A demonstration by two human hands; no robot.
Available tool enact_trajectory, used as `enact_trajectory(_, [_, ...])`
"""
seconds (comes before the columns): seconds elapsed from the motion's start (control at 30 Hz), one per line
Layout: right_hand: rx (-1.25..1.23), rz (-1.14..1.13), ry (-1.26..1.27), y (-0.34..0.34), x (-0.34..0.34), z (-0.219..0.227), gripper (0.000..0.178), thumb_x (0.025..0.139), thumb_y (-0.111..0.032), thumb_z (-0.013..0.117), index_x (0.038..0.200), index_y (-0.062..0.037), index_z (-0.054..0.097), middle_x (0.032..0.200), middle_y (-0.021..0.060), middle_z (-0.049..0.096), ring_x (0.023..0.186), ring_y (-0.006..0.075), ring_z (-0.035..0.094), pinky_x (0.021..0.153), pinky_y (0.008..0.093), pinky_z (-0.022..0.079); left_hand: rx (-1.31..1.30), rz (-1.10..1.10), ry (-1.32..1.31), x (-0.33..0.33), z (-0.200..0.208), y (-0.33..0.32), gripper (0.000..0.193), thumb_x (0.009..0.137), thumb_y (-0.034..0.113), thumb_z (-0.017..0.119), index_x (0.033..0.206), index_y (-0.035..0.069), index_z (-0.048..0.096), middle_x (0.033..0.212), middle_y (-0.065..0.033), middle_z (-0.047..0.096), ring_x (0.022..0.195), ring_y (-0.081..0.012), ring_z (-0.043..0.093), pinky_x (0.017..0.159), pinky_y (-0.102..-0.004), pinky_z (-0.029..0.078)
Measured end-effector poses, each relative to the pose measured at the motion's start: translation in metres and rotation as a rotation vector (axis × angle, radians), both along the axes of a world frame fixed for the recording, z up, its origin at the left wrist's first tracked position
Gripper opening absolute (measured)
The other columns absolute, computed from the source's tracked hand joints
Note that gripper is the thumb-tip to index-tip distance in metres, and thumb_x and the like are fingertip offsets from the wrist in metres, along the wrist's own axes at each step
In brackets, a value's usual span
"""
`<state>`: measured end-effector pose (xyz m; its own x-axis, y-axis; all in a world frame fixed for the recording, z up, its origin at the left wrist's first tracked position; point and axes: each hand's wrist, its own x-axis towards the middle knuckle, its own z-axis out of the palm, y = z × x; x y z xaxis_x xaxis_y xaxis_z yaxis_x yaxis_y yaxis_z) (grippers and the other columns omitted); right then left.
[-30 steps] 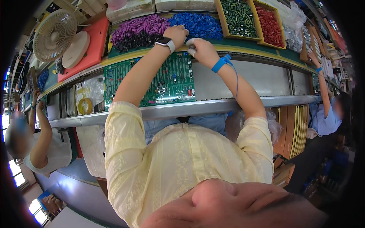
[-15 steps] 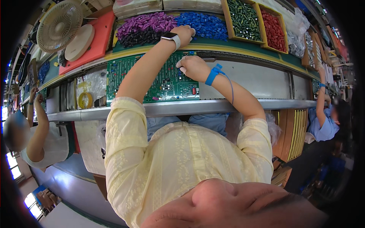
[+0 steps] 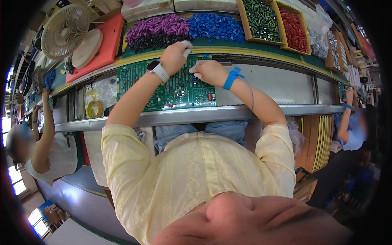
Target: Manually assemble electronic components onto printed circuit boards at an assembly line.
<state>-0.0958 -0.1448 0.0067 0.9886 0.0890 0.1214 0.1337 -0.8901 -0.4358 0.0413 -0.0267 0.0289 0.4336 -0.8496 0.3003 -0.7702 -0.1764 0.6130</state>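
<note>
A green circuit board (image 3: 179, 100), set with many small components, lies flat in front of me. Over its far edge my left hand (image 3: 174, 57), wearing a white-banded watch, is curled with its fingers pressed together. White covers sheathe the fingertips, and whatever they may hold is hidden. My right hand (image 3: 211, 72), with a blue wrist strap (image 3: 232, 78) and its cord, pinches low over the board's upper right part. Anything between those fingers is too small to make out. Beyond the left hand lie heaps of purple components (image 3: 163, 26), black components (image 3: 153, 43) and blue components (image 3: 216, 26).
Yellow-edged boxes hold green components (image 3: 261, 20) and red components (image 3: 293, 32) at the far right. A metal rail (image 3: 179, 116) runs along the near side. Left are a fan (image 3: 65, 30) and a roll of yellow tape (image 3: 94, 109). Co-workers sit at both sides.
My left hand has drawn back from the blue heap toward the board, moving nearer and left. My right hand stays almost in place. Co-workers' arms have shifted.
</note>
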Motion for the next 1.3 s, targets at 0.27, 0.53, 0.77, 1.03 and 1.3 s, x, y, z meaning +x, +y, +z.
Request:
enact_trajectory(0.27, [-0.086, -0.408, -0.133, -0.067, 0.029, 0.009, 0.017, 0.077, -0.018, 0.056, 0.089, -0.01, 0.066, 0.086, 0.0122, 0.06, 0.082, 0.0289, 0.059, 0.072, 0.0403, 0.048, 0.209, -0.101, 0.043, -0.02, -0.008, 0.033, 0.012, 0.078, 0.011, 0.057, 0.087, 0.004, 0.063, 0.089, -0.0153, 0.062, 0.084, -0.0323, 0.058, 0.075, -0.0397, 0.046])
enact_trajectory(0.53, [0.006, -0.478, -0.172, -0.077, 0.034, -0.007, 0.012, 0.075, -0.015, 0.062, 0.083, -0.0064, 0.062, 0.09, 0.0119, 0.058, 0.085, 0.0313, 0.057, 0.073, 0.0416, 0.047, 0.293, -0.132, -0.167, -0.026, -0.015, 0.028, 0.007, 0.073, 0.01, 0.06, 0.078, 0.006, 0.063, 0.084, -0.0131, 0.059, 0.083, -0.031, 0.056, 0.074, -0.0397, 0.046])
enact_trajectory(0.77, [0.21, -0.422, -0.088, -0.043, 0.021, 0.017, 0.012, 0.071, -0.016, 0.064, 0.077, -0.0058, 0.06, 0.081, 0.0128, 0.06, 0.078, 0.0314, 0.058, 0.07, 0.0401, 0.046, 0.266, -0.109, -0.156, -0.031, -0.016, 0.03, 0.01, 0.074, 0.01, 0.06, 0.08, 0.003, 0.063, 0.081, -0.0132, 0.058, 0.081, -0.0309, 0.055, 0.075, -0.0397, 0.044])
enact_trajectory(1.03, [0.179, -0.218, 0.025, -0.014, 0.017, 0.022, 0.015, 0.072, -0.015, 0.064, 0.079, -0.0024, 0.063, 0.078, 0.0146, 0.063, 0.073, 0.0288, 0.061, 0.066, 0.0369, 0.048, 0.286, -0.16, -0.171, -0.036, -0.011, 0.034, 0.01, 0.073, 0.01, 0.061, 0.081, 0.004, 0.063, 0.081, -0.0121, 0.057, 0.081, -0.0309, 0.055, 0.074, -0.0397, 0.045])
enact_trajectory(1.3, [0.022, -0.064, 0.285, -0.004, 0.032, 0.017, 0.013, 0.071, -0.015, 0.063, 0.077, -0.0031, 0.064, 0.074, 0.0144, 0.063, 0.071, 0.0299, 0.061, 0.066, 0.038, 0.047, 0.15, 0.057, -0.019, -0.016, 0.006, 0.062, 0.017, 0.075, 0.013, 0.063, 0.089, 0.004, 0.064, 0.088, -0.0127, 0.061, 0.084, -0.0285, 0.058, 0.073, -0.0354, 0.046])
